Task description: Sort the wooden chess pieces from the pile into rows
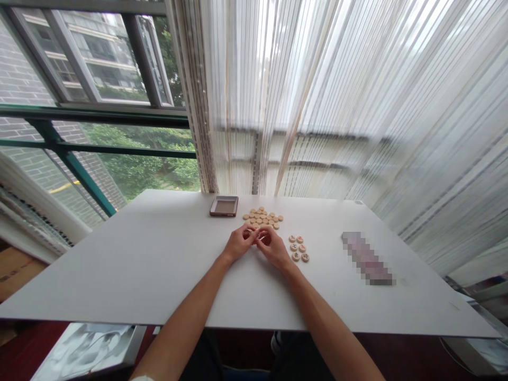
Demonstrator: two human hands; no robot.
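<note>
Your left hand [237, 244] and right hand [275, 248] meet above the middle of the white table [138, 254], the left reaching in from about seven o'clock and the right from about five. Your fingers are bent inward, with the fingertips of both hands together; I cannot tell whether anything is clamped between them, since the fingers cover that spot. Just past twelve o'clock from your fingertips, and close beside them, lies a loose cluster of pale wooden discs [260, 220], their tops looking plain. Just past three o'clock, near your right hand, six marked discs [302, 247] lie flat in two columns of three, some with red marks and others with dark ones. A shallow box [224, 214] sits between ten and eleven o'clock, its open side up. Well apart at about three o'clock lies a pixelated pinkish item [367, 259]. Beyond the table, a striped curtain [301, 106] hangs from twelve towards two o'clock
</note>
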